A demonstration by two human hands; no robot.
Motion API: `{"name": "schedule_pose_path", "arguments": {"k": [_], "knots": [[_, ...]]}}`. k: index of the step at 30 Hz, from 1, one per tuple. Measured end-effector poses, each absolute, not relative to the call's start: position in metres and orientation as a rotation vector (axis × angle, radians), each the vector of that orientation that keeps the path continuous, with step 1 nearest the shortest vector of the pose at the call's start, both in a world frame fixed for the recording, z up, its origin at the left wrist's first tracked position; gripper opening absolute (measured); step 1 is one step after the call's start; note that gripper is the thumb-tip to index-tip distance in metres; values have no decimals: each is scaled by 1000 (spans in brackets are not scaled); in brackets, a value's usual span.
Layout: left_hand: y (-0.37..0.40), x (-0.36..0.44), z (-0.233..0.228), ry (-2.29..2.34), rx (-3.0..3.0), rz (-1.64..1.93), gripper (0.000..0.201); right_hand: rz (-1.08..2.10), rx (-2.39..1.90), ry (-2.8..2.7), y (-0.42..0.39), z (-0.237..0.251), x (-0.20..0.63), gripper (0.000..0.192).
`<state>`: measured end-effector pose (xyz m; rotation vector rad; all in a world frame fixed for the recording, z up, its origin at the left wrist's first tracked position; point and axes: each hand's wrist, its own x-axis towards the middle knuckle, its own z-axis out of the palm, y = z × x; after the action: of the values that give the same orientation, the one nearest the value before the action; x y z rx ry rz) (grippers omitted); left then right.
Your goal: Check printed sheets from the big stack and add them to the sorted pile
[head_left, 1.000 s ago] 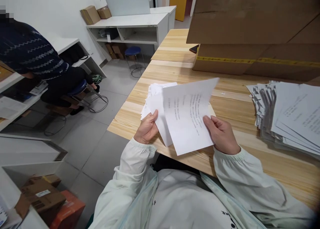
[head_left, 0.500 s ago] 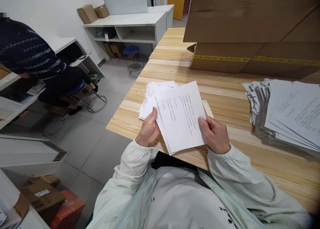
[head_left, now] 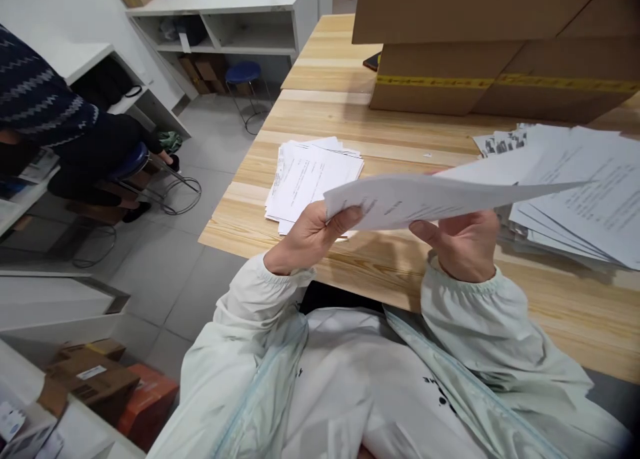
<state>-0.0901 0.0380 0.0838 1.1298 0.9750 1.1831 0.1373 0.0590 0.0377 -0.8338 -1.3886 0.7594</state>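
Observation:
Printed paper sheets (head_left: 400, 195) are held up above the near edge of the table, turned sideways and tilted so that their face shows narrowly. My left hand (head_left: 313, 235) pinches their left end, thumb on the near side. Lower right of the middle, my right hand (head_left: 463, 242) grips the near edge, its fingers partly hidden behind the paper. A small pile of printed sheets (head_left: 320, 172) lies on the table just beyond my left hand. To the right of my right hand rests a thick, uneven stack of papers (head_left: 580, 199), partly covered by the held sheets.
Large cardboard boxes (head_left: 435, 79) stand at the table's back right, with a dark phone (head_left: 373, 61) beside them. The wooden table (head_left: 240, 209) ends at the left over a tiled floor. A person (head_left: 45, 99) sits on a stool at the far left; another blue stool (head_left: 243, 72) stands behind.
The sheets have swung from upright to sideways and tilted flatter, now reaching right. My left hand has closed on their end, and my right hand has shifted right. The small pile is more exposed.

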Motion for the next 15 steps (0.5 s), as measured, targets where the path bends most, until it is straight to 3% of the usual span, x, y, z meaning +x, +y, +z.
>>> {"name": "schedule_pose_path", "arguments": {"k": [3,9,15], "knots": [[38,-87,77,970,1243,1138,21,736,-890,-1423,55,34,142,61],[36,-80,71,964,1170,1220,25,578,-934,-1392,44,24,144,16],[38,-65,57,898,1282,1263,42,673,-978,-1268,35,14,147,24]]}}
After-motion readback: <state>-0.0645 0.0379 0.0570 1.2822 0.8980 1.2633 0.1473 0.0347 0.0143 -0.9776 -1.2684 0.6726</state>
